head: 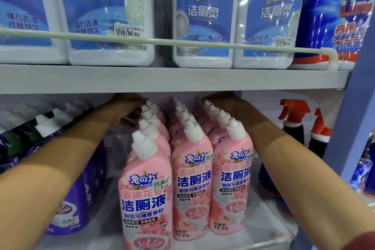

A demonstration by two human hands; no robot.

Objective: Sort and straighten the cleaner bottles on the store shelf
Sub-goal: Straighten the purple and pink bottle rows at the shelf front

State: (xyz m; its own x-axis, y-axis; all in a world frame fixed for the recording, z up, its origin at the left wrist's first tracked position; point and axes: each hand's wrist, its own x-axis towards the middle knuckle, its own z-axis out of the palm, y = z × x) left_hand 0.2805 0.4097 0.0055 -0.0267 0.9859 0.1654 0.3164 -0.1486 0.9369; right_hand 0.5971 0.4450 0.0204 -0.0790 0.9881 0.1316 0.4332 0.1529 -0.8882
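1. Here, at the left end of the lower shelf (263, 237), purple bottles (69, 205) with white caps stand in a row running back toward the rear wall, partly hidden by the left forearm.
2. The left hand (125, 107) reaches deep under the upper shelf (172, 79), against the left side of the pink rows near the rear; its fingers look curled beside the back caps, but whether they grip a bottle cannot be told.
3. The pink cleaner bottles (192, 184) stand upright in three rows in the middle of the lower shelf, labels facing the front edge; the left row's front bottle (146, 199) sits nearer the front edge than its neighbours.
4. The right hand (227, 105) lies at the rear of the right pink row, touching or just beside the back caps; its fingers are in shadow, so their state cannot be told.
5. Toward the right end stand dark spray bottles (294, 126) with red triggers.
6. On the upper shelf, white and blue toilet cleaner bottles (203, 16) stand behind a pale guard rail (162, 41), with a dark blue bottle (332, 18) at the right end.
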